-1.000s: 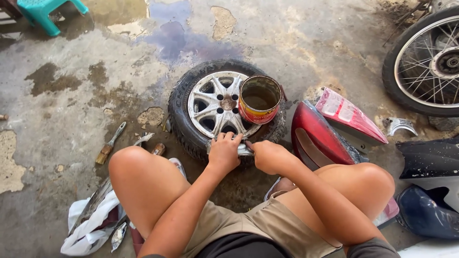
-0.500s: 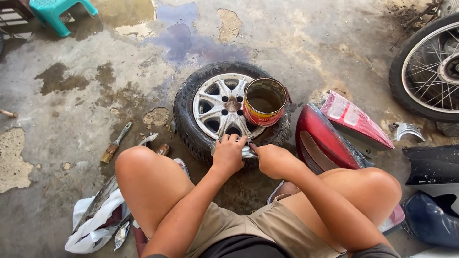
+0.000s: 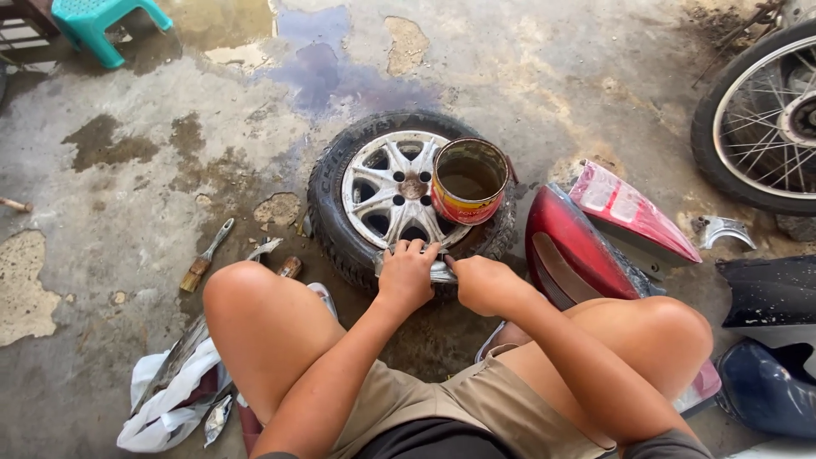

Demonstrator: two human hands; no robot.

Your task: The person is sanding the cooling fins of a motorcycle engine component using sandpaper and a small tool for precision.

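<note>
Left hand (image 3: pixel 408 276) clamped over a small silvery metal piece (image 3: pixel 440 272), fingers curled across its top. Right hand (image 3: pixel 480 283) closed in a fist just beside, gripping the piece's other end. Both pressed against the near edge of a small tyre (image 3: pixel 331 204) with silver alloy rim (image 3: pixel 378 183), flat on stained concrete directly ahead of the knuckles. Atop the rim, just beyond the fingers, an open paint tin (image 3: pixel 467 180). Right of the right hand, red fairing panels (image 3: pixel 578 246). Left of the left hand, a brush (image 3: pixel 204 257).
</note>
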